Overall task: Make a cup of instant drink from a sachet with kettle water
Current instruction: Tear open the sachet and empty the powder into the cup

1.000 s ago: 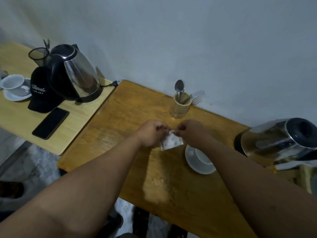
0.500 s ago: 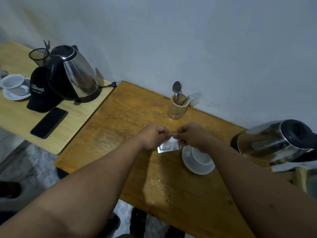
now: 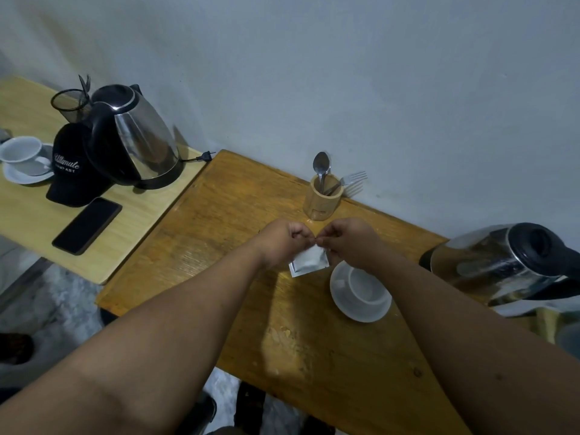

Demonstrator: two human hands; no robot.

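A: How were the hands set?

B: Both were curled tight. The left hand [image 3: 284, 240] and the right hand [image 3: 348, 238] met knuckle to knuckle above the wooden table [image 3: 238, 221], each pinching the top edge of the sachet [image 3: 309, 261] between thumb and forefinger.

A: And the sachet itself?

B: It hung below the fingertips, a small whitish packet with its flat face toward the camera. Its top edge was tilted, the right corner higher than the left, and its long side ran roughly left to right. Whether it was torn I could not tell.

A: Where was the cup?

B: The white cup [image 3: 365, 282] sat on its saucer [image 3: 361, 304] just to the lower right of the sachet, partly under the right wrist. It looked empty.

A: What else stood around?

B: A wooden holder [image 3: 321, 200] with a spoon [image 3: 321, 166] and a fork [image 3: 353, 178] stood close behind the hands, against the wall. A steel kettle [image 3: 502, 265] was at the right edge of the table. On the paler side table [image 3: 138, 215] to the left were a second kettle [image 3: 138, 139], a black cap [image 3: 70, 171], a phone [image 3: 87, 226], another cup on a saucer [image 3: 22, 153] and a mesh pot [image 3: 69, 103]. Nothing lay between the sachet and the cup.
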